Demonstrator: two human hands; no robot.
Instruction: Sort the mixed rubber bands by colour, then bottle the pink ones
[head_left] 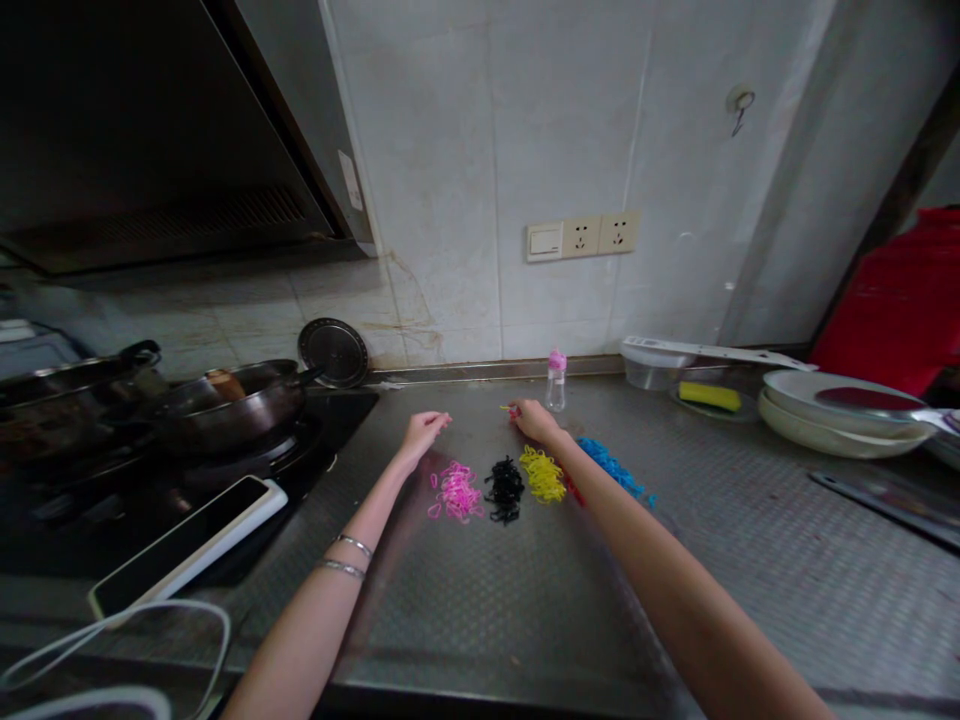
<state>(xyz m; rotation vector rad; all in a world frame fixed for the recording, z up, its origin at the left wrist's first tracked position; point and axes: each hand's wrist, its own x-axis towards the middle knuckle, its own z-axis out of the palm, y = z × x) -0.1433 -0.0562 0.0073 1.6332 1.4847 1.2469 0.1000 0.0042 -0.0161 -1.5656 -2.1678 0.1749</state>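
My right hand (535, 421) is above the steel counter with its fingertips pinched on small rubber bands (507, 407); yellow and a bit of red show at the tips. To its left, my left hand (425, 437) has thumb and fingers pressed together; whatever they hold is too small to make out. Below the hands lie separate piles of little rubber bands: pink (459, 492), black (505, 490), yellow (542, 475) and blue (611, 467). A red pile (574, 491) is mostly hidden behind my right forearm. Just behind my right hand stands a small clear bottle (556, 385) with a pink cap.
Pans (225, 410) sit on the black stove at left, with a white-edged device (187, 545) and cable in front. At right are a plastic tub (649, 368), a yellow sponge (709, 397), stacked bowls (840, 415) and a dark flat blade-like item (892, 508).
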